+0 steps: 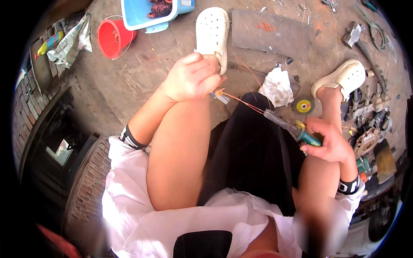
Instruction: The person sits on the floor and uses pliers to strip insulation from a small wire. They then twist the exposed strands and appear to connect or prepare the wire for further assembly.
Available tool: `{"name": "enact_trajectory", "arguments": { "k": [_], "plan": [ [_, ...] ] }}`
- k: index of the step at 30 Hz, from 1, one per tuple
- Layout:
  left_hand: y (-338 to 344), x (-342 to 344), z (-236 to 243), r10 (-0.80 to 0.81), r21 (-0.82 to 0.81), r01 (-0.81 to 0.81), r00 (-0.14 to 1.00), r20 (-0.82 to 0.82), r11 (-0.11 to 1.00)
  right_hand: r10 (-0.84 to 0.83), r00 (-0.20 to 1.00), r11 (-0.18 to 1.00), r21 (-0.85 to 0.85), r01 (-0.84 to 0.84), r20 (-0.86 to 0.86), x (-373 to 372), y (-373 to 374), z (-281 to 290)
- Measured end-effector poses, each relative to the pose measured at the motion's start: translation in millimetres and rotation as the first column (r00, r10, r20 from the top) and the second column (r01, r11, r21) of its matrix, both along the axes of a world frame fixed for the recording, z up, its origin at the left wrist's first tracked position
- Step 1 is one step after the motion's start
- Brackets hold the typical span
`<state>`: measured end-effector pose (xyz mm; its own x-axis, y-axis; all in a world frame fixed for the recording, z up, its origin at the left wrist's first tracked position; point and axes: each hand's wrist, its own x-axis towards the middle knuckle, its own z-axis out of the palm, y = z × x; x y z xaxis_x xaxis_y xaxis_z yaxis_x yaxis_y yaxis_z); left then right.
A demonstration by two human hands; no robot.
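Copper wire (241, 102) stretches between both hands: left hand (191, 77) pinches its frayed end tight, right hand (328, 142) grips a green-handled screwdriver (292, 128) above the concrete floor (142, 73)

A copper-orange wire (241, 99) is pinched by the left hand (191, 77), and a tool with a teal handle (307, 136) is gripped by the right hand (329, 142). White perforated clogs (213, 32) are worn. A red bucket (112, 38), a light-blue tub (137, 15) and a yellow-centred grey disc (303, 105) are seen on grey-brown ground (142, 77).
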<state>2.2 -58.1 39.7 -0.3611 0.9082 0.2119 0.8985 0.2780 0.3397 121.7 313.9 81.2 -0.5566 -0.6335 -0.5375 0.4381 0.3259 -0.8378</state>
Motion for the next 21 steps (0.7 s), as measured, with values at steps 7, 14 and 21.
{"name": "enact_trajectory", "arguments": {
  "k": [7,14,21],
  "plan": [
    [3.3,3.1,-4.3,-0.013,0.026,0.015,0.998,-0.069,1.0,0.041,0.999,0.999,0.005,-0.041,-0.017,3.4,7.1,0.3],
    [10.9,-1.8,-10.9,0.009,-0.144,0.019,0.982,0.189,0.989,-0.095,0.936,0.979,0.14,0.15,-0.34,-20.3,-10.2,-9.6],
    [19.5,0.3,-9.4,0.139,-0.207,-0.023,0.811,0.568,0.978,-0.17,0.874,0.945,0.174,0.275,-0.456,-34.2,-16.1,-6.6]
  ]
}}
